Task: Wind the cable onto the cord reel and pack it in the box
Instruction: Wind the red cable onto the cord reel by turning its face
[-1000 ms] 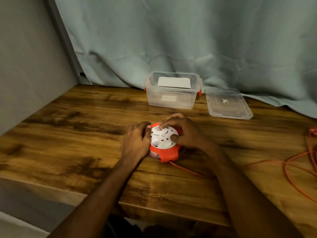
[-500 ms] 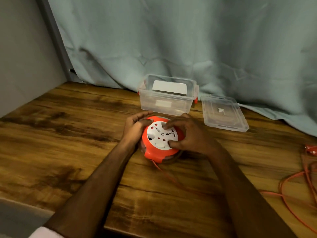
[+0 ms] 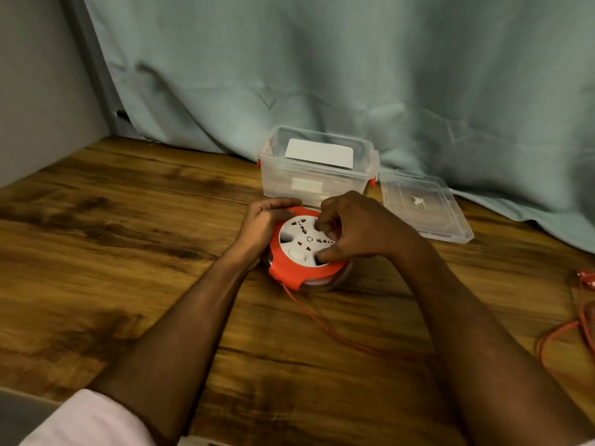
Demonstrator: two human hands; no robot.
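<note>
An orange cord reel (image 3: 291,268) with a white socket face lies flat on the wooden table (image 3: 128,252). My left hand (image 3: 262,222) grips its left rim. My right hand (image 3: 351,230) sits on the white face, fingers and thumb curled onto it. An orange cable (image 3: 325,329) runs from the reel's front toward the right, where more of it lies in loose loops (image 3: 576,329). A clear plastic box (image 3: 317,169) stands open just behind the reel, with a white card leaning inside.
The box's clear lid (image 3: 425,207) lies flat to the right of the box. A pale green curtain (image 3: 354,75) hangs behind the table. A grey wall (image 3: 38,75) borders the left side.
The reel's white face has turned under my right hand, whose fingers have shifted on it. The view has moved a little; the reel stays in front of the box.
</note>
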